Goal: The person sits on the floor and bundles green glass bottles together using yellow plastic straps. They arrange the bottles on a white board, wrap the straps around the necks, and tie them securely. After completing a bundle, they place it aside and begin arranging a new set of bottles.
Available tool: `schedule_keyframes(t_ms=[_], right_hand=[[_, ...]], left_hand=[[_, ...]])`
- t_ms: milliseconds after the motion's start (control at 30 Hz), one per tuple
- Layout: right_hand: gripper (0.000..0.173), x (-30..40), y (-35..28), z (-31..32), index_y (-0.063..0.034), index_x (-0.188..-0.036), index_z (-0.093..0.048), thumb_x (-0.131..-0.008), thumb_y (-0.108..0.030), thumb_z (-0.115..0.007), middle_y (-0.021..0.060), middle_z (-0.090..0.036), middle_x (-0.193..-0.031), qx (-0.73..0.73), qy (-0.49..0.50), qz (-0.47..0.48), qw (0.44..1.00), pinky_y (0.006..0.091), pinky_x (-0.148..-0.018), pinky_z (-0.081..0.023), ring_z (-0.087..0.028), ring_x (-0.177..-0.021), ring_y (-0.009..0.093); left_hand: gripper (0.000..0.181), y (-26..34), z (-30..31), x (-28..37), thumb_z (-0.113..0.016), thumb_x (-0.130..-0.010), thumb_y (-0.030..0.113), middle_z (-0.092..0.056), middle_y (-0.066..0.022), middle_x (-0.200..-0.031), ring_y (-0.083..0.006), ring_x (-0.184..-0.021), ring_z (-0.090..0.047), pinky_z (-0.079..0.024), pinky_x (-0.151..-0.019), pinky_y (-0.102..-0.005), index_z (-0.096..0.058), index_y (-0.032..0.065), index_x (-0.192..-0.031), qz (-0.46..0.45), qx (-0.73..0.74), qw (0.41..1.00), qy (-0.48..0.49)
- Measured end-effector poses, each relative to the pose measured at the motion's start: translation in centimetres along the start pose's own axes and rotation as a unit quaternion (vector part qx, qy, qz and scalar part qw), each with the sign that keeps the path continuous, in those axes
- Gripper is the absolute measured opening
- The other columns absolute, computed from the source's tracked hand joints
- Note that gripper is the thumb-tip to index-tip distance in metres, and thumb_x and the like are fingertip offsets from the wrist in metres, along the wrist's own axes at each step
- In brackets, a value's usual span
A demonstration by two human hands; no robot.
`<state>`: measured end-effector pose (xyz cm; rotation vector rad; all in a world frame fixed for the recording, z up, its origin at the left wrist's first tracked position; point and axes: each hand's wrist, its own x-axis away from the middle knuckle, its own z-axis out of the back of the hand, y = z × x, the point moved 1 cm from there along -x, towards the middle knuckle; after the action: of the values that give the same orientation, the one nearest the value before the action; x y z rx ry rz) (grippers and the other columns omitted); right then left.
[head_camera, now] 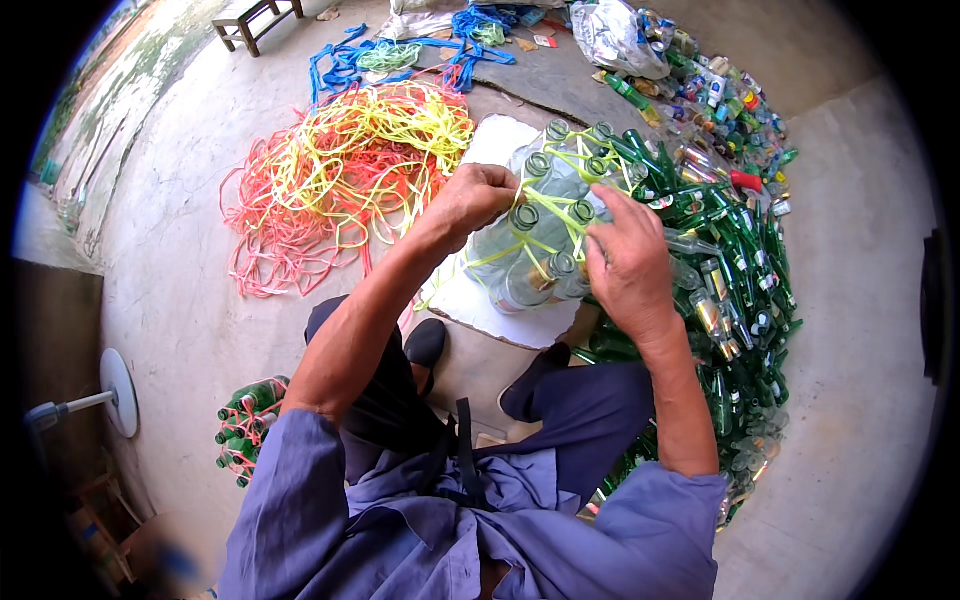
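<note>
Several clear glass bottles (564,264) stand upright in a cluster on a white board (499,142) before me. Yellow-green plastic strap (551,201) winds around and between their necks. At the left side of the cluster, the thumb and fingertips of my left hand (480,199) pinch the strap beside a bottle neck. My right hand (634,259) is at the right side, its fingers curled onto the strap by another neck. Its fingertips partly hide the strap end there. The lower parts of the rear bottles are hidden behind the front ones.
Loose yellow and pink strap (352,176) lies heaped at the left, with blue strap (341,64) beyond. Many green bottles (739,247) are piled at the right. A tied green-bottle bundle (249,427) stands by my left side. A wooden stool (251,19) stands far left.
</note>
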<state>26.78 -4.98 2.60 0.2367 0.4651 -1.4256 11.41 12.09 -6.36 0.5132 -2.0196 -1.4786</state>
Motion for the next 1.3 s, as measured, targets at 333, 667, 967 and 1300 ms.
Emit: schedule_keyframes(t_ms=[333, 667, 967, 1300], right_hand=[[0.029, 2.3, 0.3, -0.5, 0.0016, -0.106, -0.069, -0.077, 0.000, -0.071, 0.0182, -0.068, -0.119, -0.046, 0.026, -0.007, 0.999, 0.0476, -0.102, -0.048, -0.065, -0.109, 0.036], [0.045, -5.3, 1.9, -2.0, 0.0002, -0.118, -0.068, -0.082, -0.024, -0.079, 0.0178, -0.068, -0.121, -0.011, 0.107, -0.024, 0.994, 0.0458, -0.102, -0.046, -0.062, -0.118, 0.036], [0.070, -8.2, 1.8, -7.1, -0.0033, -0.130, -0.063, -0.078, -0.048, -0.078, 0.0165, -0.063, -0.133, 0.061, 0.021, -0.076, 0.995, 0.0485, -0.101, -0.046, -0.060, -0.122, 0.034], [0.070, -8.0, 2.8, -7.8, -0.0061, -0.134, -0.061, -0.075, -0.041, -0.077, 0.0168, -0.061, -0.132, -0.036, 0.003, -0.106, 0.994, 0.0520, -0.101, -0.046, -0.059, -0.123, 0.035]], left_hand=[[0.013, -1.5, 1.6, -1.5, -0.061, -0.084, 0.000, -0.037, 0.0089, -0.057, -0.0044, -0.043, -0.027, -0.018, -0.040, -0.0228, -0.057, 0.0127, -0.086, 0.053, 0.302, 0.949, 0.080], [0.009, -0.2, 1.8, -0.6, -0.061, -0.087, 0.005, -0.037, 0.0086, -0.059, -0.0044, -0.046, -0.027, -0.017, -0.042, -0.0220, -0.059, 0.0139, -0.088, 0.043, 0.335, 0.940, 0.041], [0.007, 0.0, 1.9, -0.6, -0.062, -0.088, 0.007, -0.034, 0.0097, -0.058, -0.0047, -0.045, -0.025, -0.018, -0.042, -0.0232, -0.061, 0.0145, -0.087, 0.028, 0.337, 0.941, 0.015], [0.016, 0.2, 2.3, -0.9, -0.060, -0.086, 0.002, -0.031, 0.0094, -0.057, -0.0062, -0.045, -0.023, -0.017, -0.043, -0.0256, -0.057, 0.0173, -0.083, 0.001, 0.374, 0.925, 0.060]])
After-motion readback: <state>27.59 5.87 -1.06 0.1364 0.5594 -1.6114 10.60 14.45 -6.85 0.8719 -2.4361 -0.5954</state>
